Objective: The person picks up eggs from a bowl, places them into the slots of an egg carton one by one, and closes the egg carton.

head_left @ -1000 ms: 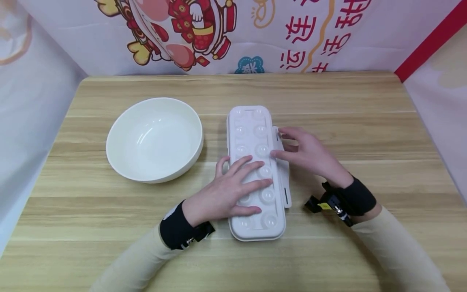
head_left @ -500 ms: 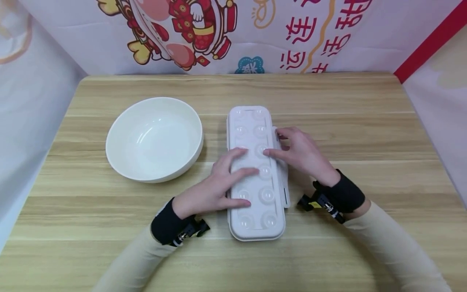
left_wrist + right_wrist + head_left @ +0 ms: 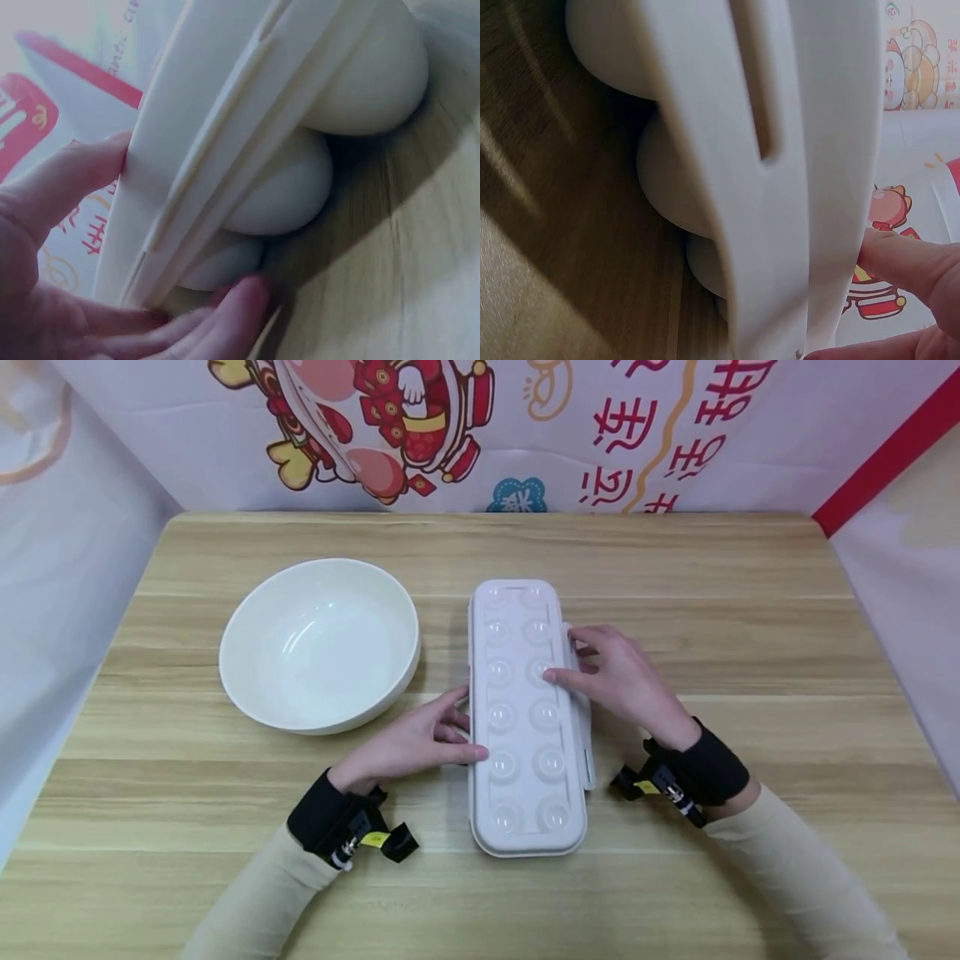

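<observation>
A long white plastic egg box (image 3: 522, 739) with a domed lid lies lengthwise on the table in the head view. Its lid is down, and a side flap (image 3: 588, 752) sticks out along the right edge. My left hand (image 3: 412, 743) holds the left side, thumb on the lid's edge and fingers curled low by the rounded egg cups (image 3: 289, 184). My right hand (image 3: 630, 681) grips the right side, its thumb on the lid and its fingers at the far end of the flap. The right fingertips are partly hidden. The inside of the box cannot be seen.
A large white bowl (image 3: 318, 647) stands on the wooden table (image 3: 712, 568), left of the egg box. Behind the table hangs a printed cloth (image 3: 420, 435) with red figures and lettering. White cloth also borders both sides.
My left hand has drawn back leftward off the lid's top and now holds the box's left edge. The right hand has shifted slightly left, its thumb further onto the lid.
</observation>
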The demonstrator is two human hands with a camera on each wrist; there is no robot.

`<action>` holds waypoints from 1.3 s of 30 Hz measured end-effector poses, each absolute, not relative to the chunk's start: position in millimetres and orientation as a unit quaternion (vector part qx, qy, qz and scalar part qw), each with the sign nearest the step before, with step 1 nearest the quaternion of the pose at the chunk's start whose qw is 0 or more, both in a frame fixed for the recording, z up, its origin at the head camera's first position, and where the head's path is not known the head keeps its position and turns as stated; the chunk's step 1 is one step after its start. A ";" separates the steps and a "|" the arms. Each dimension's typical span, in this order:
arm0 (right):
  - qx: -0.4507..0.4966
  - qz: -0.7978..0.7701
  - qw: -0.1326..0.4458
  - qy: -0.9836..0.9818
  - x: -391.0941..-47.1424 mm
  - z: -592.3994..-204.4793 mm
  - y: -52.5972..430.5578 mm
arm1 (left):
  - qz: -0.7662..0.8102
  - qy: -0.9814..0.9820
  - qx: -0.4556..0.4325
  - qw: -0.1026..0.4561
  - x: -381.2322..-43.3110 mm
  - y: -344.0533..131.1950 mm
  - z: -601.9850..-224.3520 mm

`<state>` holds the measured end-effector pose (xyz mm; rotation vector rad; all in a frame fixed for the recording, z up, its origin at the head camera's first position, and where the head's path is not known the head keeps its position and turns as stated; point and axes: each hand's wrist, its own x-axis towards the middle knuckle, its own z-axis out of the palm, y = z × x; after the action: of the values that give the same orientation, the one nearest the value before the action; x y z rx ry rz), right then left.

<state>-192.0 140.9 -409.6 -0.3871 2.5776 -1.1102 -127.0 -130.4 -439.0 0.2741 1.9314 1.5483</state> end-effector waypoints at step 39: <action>-0.132 -0.469 0.268 0.831 -206.4 -423.1 147.2 | 0.660 0.657 0.048 0.360 -132.3 -109.4 -441.3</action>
<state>-206.4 147.2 -423.1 -0.3559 2.2427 -1.2655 -132.3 -109.4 -441.3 0.1234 1.6949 1.7022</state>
